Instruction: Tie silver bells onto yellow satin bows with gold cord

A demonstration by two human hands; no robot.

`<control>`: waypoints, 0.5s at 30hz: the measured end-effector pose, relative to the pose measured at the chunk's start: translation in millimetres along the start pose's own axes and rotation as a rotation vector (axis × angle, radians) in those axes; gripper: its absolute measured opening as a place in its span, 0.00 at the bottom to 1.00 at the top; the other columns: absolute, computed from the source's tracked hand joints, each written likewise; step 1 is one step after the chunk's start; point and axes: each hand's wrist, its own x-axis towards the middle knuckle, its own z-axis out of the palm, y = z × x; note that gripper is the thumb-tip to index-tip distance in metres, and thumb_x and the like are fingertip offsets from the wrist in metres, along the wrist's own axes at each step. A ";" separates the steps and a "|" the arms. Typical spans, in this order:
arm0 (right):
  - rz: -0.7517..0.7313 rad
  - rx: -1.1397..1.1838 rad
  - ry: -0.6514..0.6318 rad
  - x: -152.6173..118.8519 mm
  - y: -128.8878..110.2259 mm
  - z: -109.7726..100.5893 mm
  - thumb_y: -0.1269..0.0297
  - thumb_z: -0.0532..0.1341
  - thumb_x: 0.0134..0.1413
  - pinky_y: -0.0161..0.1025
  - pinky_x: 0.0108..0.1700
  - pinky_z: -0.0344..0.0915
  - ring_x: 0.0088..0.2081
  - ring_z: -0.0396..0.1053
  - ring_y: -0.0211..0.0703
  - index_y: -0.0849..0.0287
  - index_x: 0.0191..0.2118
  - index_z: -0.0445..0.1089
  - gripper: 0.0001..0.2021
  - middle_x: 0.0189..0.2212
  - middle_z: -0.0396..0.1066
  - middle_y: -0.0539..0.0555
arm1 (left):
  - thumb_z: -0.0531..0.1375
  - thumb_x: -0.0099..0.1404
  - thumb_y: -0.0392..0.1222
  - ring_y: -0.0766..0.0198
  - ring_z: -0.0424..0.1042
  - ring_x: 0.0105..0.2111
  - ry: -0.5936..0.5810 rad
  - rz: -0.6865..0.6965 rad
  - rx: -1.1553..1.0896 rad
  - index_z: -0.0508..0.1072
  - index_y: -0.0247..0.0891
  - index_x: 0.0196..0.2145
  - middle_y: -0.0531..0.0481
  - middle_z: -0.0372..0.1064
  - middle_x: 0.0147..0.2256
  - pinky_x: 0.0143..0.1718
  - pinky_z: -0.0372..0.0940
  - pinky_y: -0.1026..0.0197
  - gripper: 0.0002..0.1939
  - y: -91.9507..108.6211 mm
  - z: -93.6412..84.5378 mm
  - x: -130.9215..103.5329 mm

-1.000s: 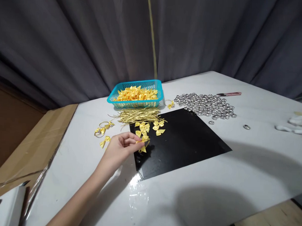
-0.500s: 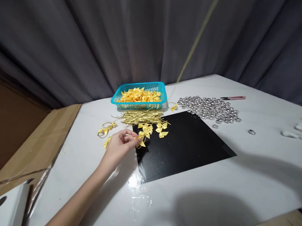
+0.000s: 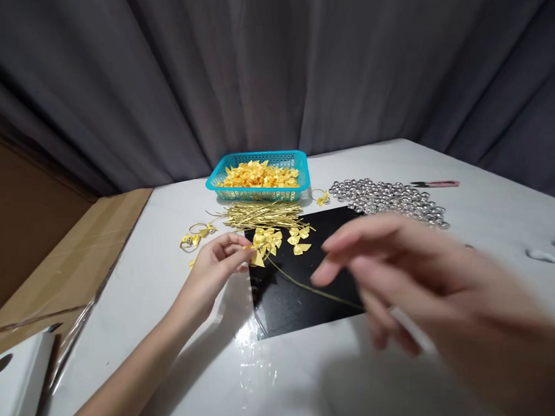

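My left hand pinches a yellow ribbon bow at the left edge of a black mat. A thin gold cord runs from this bow to the right across the mat. Its far end passes out of sight by my right hand, which is raised over the mat's right side and blurred by motion. Its fingers look apart, with nothing visible between them. Other yellow bows lie on the mat close to my left hand. Behind them is a pile of gold cords.
A blue basket of yellow bows stands at the back. Silver beads are heaped right of it, near pink-handled snips. Looped cords with bows lie left. A cardboard box borders the white table.
My right hand has come into view from the right. The cord that stretched up in front of the curtain now lies low across the mat. My left hand stays on the bow.
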 end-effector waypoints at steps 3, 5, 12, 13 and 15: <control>0.129 0.093 -0.099 -4.2 28.3 41.2 0.61 0.52 0.63 0.26 0.17 0.57 0.17 0.56 0.26 0.53 0.47 0.58 0.09 0.36 0.71 0.53 | 0.68 0.49 0.42 0.70 0.65 0.26 -0.008 -0.002 -0.008 0.71 0.37 0.27 0.56 0.67 0.24 0.27 0.61 0.70 0.11 2.8 1.5 -4.6; 0.140 0.111 -0.091 -1.3 46.2 57.4 0.60 0.52 0.63 0.26 0.18 0.55 0.17 0.54 0.25 0.57 0.44 0.59 0.08 0.38 0.72 0.55 | 0.68 0.50 0.41 0.71 0.65 0.25 -0.010 -0.006 -0.016 0.70 0.37 0.27 0.56 0.68 0.24 0.27 0.61 0.71 0.10 5.4 2.9 -8.7; 0.014 0.163 0.033 7.1 41.5 56.2 0.60 0.54 0.62 0.26 0.18 0.55 0.16 0.55 0.24 0.58 0.36 0.61 0.07 0.31 0.73 0.52 | 0.67 0.51 0.39 0.72 0.67 0.23 -0.073 0.016 0.042 0.71 0.38 0.26 0.56 0.68 0.23 0.27 0.62 0.71 0.08 13.5 5.8 -22.1; -0.035 0.159 0.088 9.2 34.1 48.3 0.61 0.55 0.62 0.26 0.17 0.54 0.15 0.54 0.25 0.58 0.36 0.61 0.06 0.29 0.71 0.50 | 0.67 0.51 0.39 0.71 0.66 0.23 -0.085 0.015 0.066 0.71 0.37 0.26 0.56 0.67 0.22 0.26 0.62 0.71 0.08 14.0 5.9 -22.8; -0.204 0.095 0.320 15.5 19.9 23.2 0.64 0.55 0.61 0.28 0.17 0.54 0.15 0.54 0.25 0.57 0.38 0.62 0.03 0.25 0.68 0.48 | 0.67 0.49 0.39 0.71 0.65 0.23 -0.113 0.009 0.105 0.71 0.37 0.25 0.56 0.66 0.20 0.25 0.61 0.70 0.08 14.7 6.0 -23.2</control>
